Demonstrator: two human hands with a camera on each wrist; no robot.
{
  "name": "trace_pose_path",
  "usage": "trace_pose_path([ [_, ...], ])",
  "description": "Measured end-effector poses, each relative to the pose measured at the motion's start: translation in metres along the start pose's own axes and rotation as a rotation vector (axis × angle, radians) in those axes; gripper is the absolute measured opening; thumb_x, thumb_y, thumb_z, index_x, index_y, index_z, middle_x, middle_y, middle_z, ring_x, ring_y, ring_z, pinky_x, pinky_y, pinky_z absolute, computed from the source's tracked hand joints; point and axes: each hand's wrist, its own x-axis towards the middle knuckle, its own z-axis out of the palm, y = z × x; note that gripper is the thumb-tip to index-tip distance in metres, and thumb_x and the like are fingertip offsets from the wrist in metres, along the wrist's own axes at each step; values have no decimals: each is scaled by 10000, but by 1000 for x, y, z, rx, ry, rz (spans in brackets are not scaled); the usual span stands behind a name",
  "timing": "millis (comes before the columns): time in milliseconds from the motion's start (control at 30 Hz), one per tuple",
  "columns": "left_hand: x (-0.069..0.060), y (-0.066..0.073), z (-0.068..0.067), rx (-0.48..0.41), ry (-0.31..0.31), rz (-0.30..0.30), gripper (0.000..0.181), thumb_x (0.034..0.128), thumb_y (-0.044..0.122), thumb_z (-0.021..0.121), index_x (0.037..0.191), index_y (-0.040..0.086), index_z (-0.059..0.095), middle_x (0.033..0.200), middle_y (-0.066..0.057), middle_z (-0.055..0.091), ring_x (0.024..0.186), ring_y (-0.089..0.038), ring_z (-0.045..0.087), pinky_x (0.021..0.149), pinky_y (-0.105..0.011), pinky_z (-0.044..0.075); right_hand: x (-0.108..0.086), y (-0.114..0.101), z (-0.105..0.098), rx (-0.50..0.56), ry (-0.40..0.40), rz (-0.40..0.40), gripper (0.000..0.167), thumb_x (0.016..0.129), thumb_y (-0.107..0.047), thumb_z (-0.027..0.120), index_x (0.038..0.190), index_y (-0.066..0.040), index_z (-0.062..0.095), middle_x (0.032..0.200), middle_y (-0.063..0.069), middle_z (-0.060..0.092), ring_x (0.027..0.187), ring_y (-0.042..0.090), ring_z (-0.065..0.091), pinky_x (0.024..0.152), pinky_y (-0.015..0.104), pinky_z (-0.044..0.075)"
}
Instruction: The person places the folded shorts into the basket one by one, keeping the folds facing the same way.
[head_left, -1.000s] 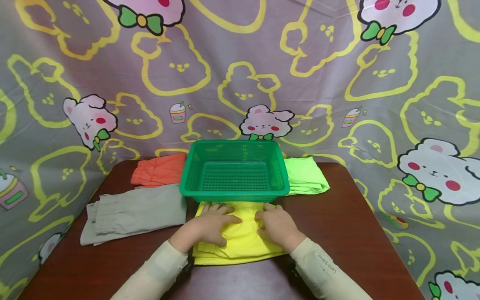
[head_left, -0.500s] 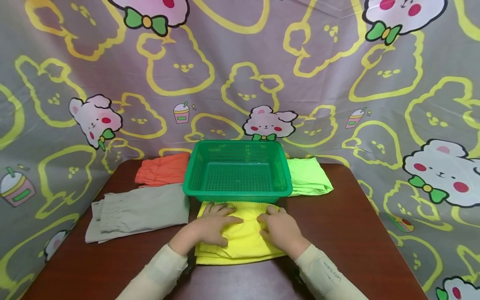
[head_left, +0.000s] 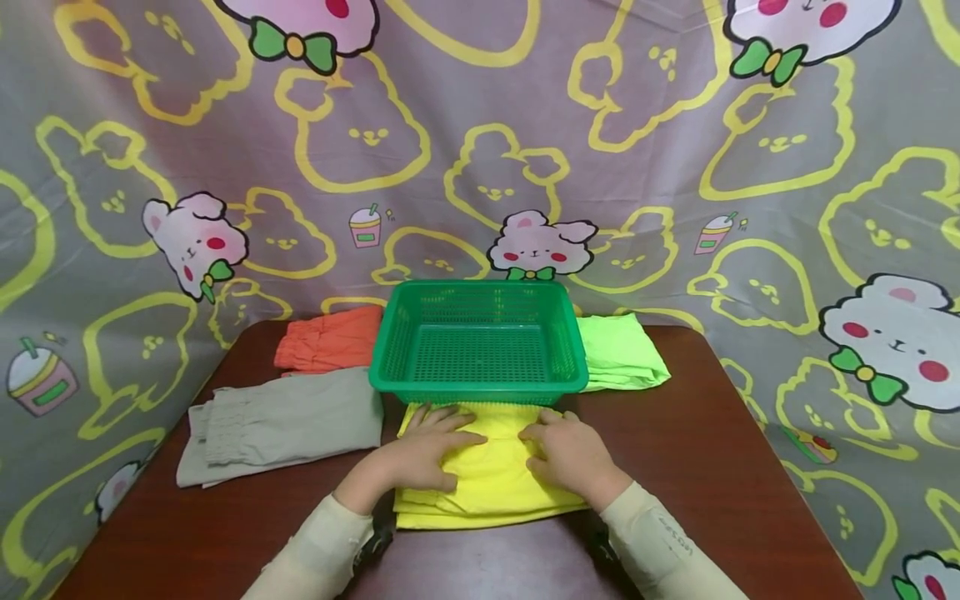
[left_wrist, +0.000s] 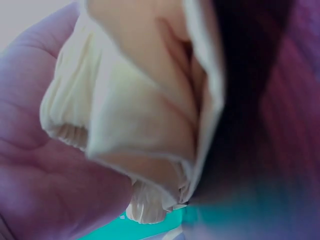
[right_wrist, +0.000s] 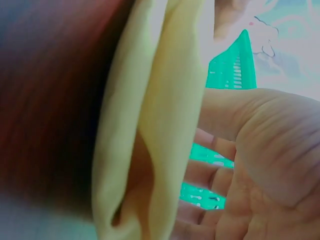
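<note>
Folded yellow cloth (head_left: 495,475) lies on the table in front of the green basket (head_left: 480,387), its far edge close to the basket. My left hand (head_left: 423,454) rests on its left part with fingers spread, and my right hand (head_left: 573,454) touches its right part with fingers slightly bent. In the left wrist view the folded layers of the cloth (left_wrist: 145,105) stand beside my left palm (left_wrist: 45,150). The right wrist view has the cloth's folded edge (right_wrist: 175,100) next to my right hand (right_wrist: 260,165), whose fingertips are hidden behind it.
Orange cloth (head_left: 330,340) and folded grey cloth (head_left: 292,421) lie left of the basket. Bright green cloth (head_left: 621,352) is at its right. A patterned curtain (head_left: 637,167) hangs behind the brown table (head_left: 690,467).
My right hand has shifted slightly right on the yellow cloth. The left hand stays in about the same place on it, and the head view has turned a little.
</note>
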Motion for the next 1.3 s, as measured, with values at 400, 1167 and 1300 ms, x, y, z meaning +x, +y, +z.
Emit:
trace_pose_path([
  [400, 7, -1, -9, -103, 2, 34, 543, 895, 274, 705, 1425, 202, 612, 1612, -92, 414, 1526, -389, 257, 1171, -728, 89, 1, 15, -14, 70, -124, -13, 354, 825, -256, 826, 1172, -211, 780, 1062, -4, 649, 867, 246, 562, 690, 387, 518],
  [1167, -8, 3, -28, -102, 341, -367, 272, 833, 47, 790, 1104, 59, 781, 1129, -101, 722, 1165, -365, 596, 989, -501, 502, 1, 21, -29, 132, -120, 247, 220, 833, -241, 828, 996, -126, 734, 894, 18, 616, 771, 165, 573, 656, 375, 506],
  [1300, -13, 7, -30, -76, 336, -477, 351, 834, 126, 811, 1155, 3, 741, 1133, -170, 693, 1135, -406, 602, 970, -536, 503, 1, 26, -30, 156, -149, 302, 207, 838, -254, 813, 937, -110, 703, 852, 21, 624, 760, 179, 556, 653, 384, 492],
])
